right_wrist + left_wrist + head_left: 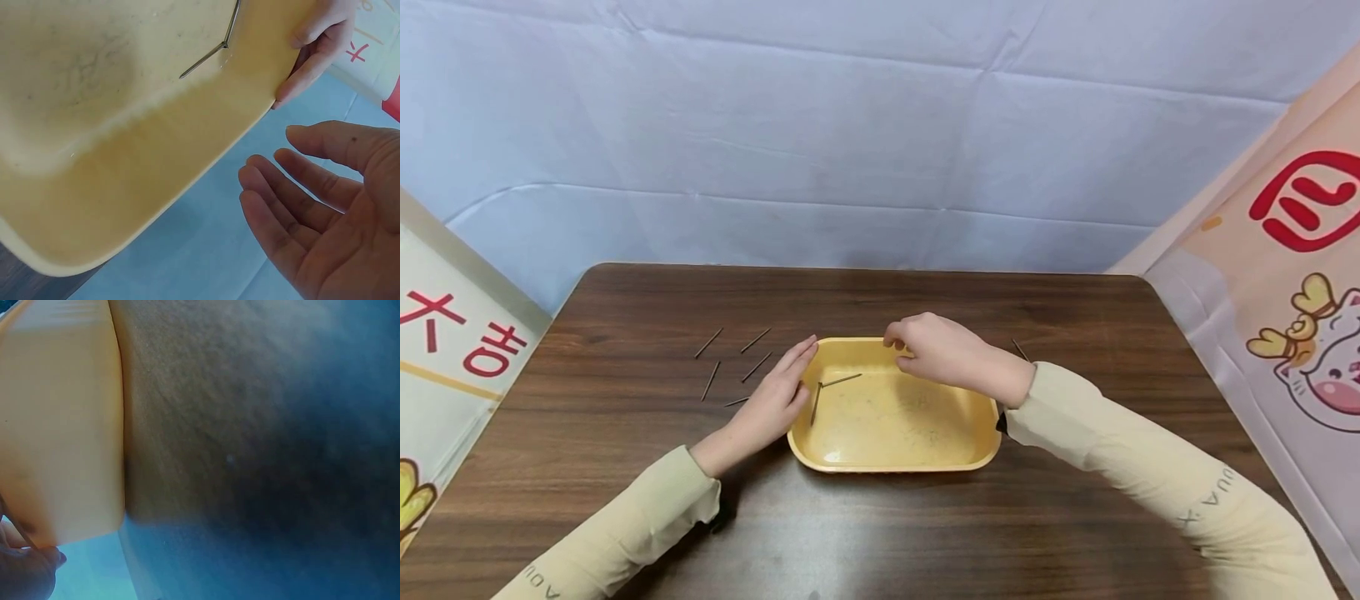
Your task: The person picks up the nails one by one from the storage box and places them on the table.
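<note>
A yellow plastic tray (895, 429) stands on the table, tilted in the right wrist view. My left hand (773, 396) holds its left rim near the far corner, thumb on the inner side and fingers along the outside. Inside the tray lie two nails; one nail (841, 380) points to the right, the other nail (816, 405) runs toward the near side. My right hand (953, 352) hovers at the tray's far rim, its fingers loosely bent and nothing between them. In the right wrist view that right hand (337, 206) shows thumb and fingers apart.
Several loose nails lie on the dark wooden table (880, 533) left of the tray, among them one nail (708, 343) farthest left. Another nail (1020, 349) lies to the right, beside the right sleeve. A pale cloth (850, 125) hangs behind the table, with printed panels at both sides.
</note>
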Demonstrator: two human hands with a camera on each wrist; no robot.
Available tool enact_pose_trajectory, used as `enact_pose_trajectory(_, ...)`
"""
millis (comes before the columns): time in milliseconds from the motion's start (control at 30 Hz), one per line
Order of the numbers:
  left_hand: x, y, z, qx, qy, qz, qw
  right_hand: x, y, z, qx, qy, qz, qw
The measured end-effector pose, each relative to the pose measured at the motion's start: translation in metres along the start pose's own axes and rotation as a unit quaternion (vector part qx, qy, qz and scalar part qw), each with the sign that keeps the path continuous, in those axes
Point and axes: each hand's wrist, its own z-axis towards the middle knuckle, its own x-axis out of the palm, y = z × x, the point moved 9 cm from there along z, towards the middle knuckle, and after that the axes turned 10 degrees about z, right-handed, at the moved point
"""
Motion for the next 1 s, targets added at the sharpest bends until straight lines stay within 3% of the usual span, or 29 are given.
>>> enact_pose_trajectory(1000, 0.002, 0.002, 0.001, -0.004, 0.004, 0.0, 1.0, 0.031, 0.021, 0.02, -0.082, 0.017, -0.025, 0.996)
